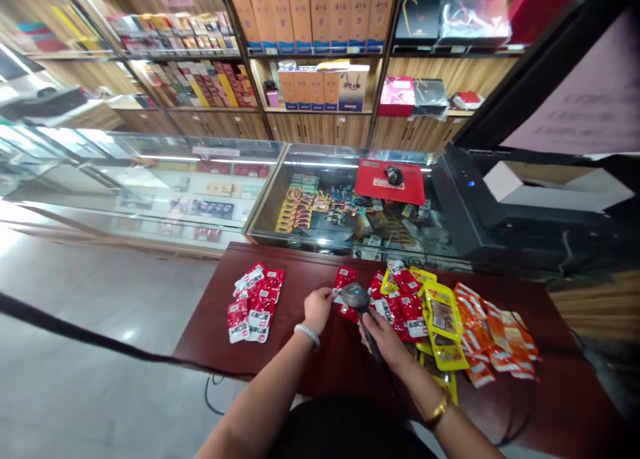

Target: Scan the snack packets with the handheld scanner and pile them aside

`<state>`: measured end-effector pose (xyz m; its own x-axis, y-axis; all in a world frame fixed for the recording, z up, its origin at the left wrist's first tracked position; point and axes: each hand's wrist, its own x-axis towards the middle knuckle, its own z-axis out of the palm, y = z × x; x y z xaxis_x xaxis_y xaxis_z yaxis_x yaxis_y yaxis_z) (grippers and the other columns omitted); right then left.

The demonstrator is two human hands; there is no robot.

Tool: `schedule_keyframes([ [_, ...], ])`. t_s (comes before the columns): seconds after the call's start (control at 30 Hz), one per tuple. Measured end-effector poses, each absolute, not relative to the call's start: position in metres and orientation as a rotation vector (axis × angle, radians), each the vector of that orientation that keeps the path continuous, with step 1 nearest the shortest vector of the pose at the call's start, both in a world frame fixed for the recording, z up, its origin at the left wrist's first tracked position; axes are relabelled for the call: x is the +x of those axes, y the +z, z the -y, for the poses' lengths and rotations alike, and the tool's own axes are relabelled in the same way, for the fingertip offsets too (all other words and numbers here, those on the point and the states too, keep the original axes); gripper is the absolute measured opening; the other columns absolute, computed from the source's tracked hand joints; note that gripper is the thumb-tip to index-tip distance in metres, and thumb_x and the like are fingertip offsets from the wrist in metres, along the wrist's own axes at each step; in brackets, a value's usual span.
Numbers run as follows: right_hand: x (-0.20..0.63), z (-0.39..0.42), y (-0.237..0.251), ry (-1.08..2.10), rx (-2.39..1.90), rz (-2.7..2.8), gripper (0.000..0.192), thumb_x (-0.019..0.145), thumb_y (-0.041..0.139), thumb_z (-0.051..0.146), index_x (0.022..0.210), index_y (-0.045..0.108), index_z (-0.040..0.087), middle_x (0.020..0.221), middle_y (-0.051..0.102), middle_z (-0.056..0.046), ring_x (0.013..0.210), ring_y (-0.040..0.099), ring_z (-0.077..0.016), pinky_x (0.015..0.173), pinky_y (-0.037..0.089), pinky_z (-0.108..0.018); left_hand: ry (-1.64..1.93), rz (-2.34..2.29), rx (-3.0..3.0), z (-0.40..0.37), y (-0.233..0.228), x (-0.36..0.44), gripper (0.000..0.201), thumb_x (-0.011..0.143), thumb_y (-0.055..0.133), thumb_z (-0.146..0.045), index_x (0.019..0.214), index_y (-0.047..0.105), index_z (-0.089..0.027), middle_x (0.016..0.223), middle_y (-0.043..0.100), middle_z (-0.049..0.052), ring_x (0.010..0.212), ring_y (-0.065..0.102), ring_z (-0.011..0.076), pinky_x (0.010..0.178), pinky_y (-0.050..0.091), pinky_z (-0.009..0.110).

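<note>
Gripping scanner [356, 295], right hand [383, 337] nears packet [344, 278].

Packet [344, 279] labels too small to read; scanner [356, 296] perhaps hides some.

two hands worked at the dark red table [310, 365]: the left hand [317, 307] and the right hand [384, 339]. there was one handheld scanner [356, 296]. one separate pile of red packets [253, 301] lay to the left (roughly ten, overlapping too much for an exact count). by the scanner lay a further heap of red packets [406, 305], about eight showing. yellow packets [443, 325] numbered about four, orange packets [493, 335] around eight. one red mat [387, 185] lay on the glass counter [320, 199].
</note>
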<state>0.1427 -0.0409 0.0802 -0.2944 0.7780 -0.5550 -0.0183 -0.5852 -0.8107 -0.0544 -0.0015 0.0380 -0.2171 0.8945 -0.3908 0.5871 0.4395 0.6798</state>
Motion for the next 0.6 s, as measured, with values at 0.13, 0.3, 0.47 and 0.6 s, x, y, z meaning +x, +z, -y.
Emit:
schedule_keyframes([
  [0.13,0.106,0.038,0.082,1.962,-1.339,1.075,0.055,0.075,0.062,0.077,0.082,0.049,0.024,0.053,0.05,0.009,0.036,0.041,-0.0074,0.035,0.032,-0.02,0.535,-1.996,1.162,0.033,0.038,-0.093,0.024,0.088,0.06,-0.036,0.088,0.079,-0.021,0.082,0.075,0.002,0.078,0.064,0.016,0.068,0.04,0.023],
  [0.3,0.056,0.038,0.082,2.085,-1.259,1.146,0.057,0.073,0.061,0.078,0.085,0.048,0.024,0.049,0.047,0.012,0.032,0.036,-0.0064,0.032,0.03,-0.018,0.595,-2.038,1.025,0.072,0.034,-0.136,0.024,0.087,0.06,-0.037,0.085,0.077,-0.02,0.08,0.074,0.002,0.075,0.063,0.0157,0.068,0.04,0.024],
  [0.47,0.013,0.051,0.077,2.174,-1.201,1.238,0.056,0.076,0.059,0.076,0.09,0.05,0.023,0.049,0.046,0.012,0.033,0.036,-0.0066,0.034,0.029,-0.018,0.612,-2.087,0.904,0.109,0.03,-0.171,0.025,0.088,0.059,-0.04,0.084,0.074,-0.021,0.078,0.073,0.001,0.075,0.063,0.0158,0.066,0.04,0.023],
  [0.6,-0.013,0.064,0.074,2.225,-1.188,1.287,0.059,0.074,0.06,0.078,0.094,0.052,0.022,0.049,0.045,0.012,0.033,0.035,-0.0064,0.034,0.029,-0.019,0.563,-2.176,0.824,0.133,0.027,-0.196,0.025,0.087,0.06,-0.041,0.077,0.069,-0.02,0.072,0.069,-0.001,0.071,0.062,0.0144,0.063,0.039,0.022],
])
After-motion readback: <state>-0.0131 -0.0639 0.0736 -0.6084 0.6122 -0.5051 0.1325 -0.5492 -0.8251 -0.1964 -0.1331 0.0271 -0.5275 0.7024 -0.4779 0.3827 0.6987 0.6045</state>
